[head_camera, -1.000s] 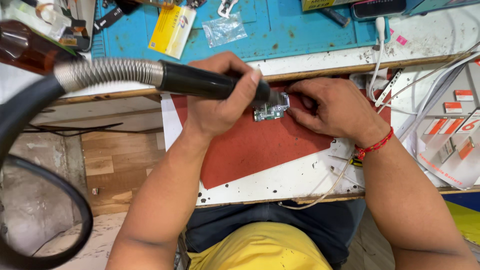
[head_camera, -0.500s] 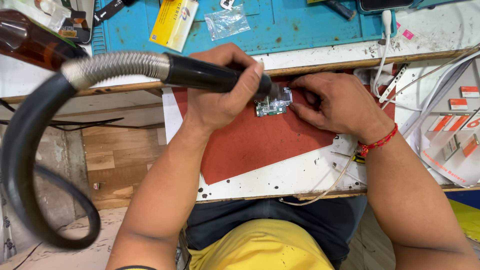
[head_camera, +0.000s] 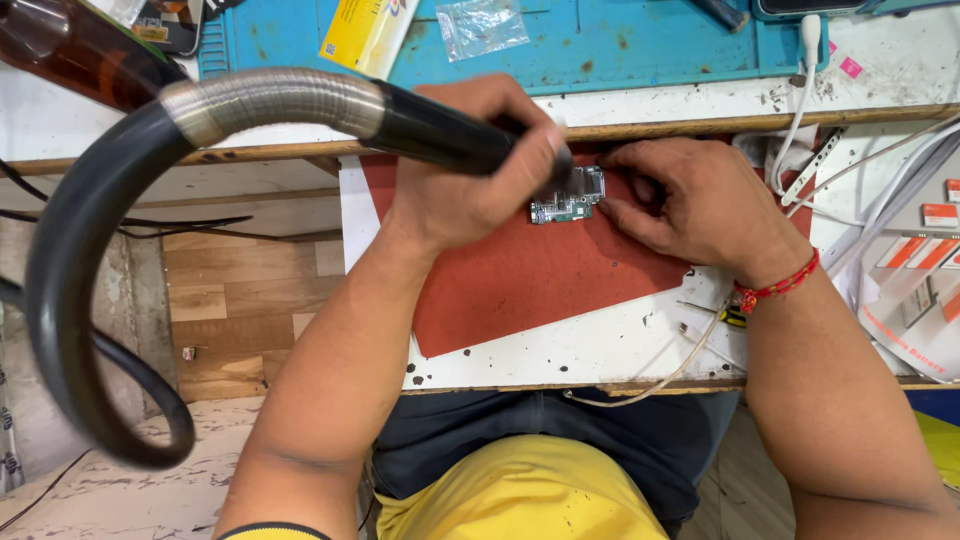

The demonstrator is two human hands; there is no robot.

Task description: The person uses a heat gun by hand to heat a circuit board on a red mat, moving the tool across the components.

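Right, head view, only one cam. Left hand (head_camera: 470, 175) is wrapped tight round a black tool handpiece (head_camera: 440, 135), fingers closed on it; its ribbed metal collar and thick black hose (head_camera: 90, 270) loop off to the left. Nozzle end points right and slightly down, tip hidden behind the knuckles, just left of a small circuit board (head_camera: 570, 200). Board lies flat near the back edge of the red mat (head_camera: 540, 280), long axis running roughly left-right, tilted a bit; greenish w/ shiny metal shields. Right hand (head_camera: 700, 205) is touching the board's right end, fingertips pressed down on it, not lifting. So both hands are close, the right one in contact. Mat looks matte and soft, on a scuffed white worktop (head_camera: 600, 350). Blue mat (head_camera: 620, 45) sits beyond the back edge.
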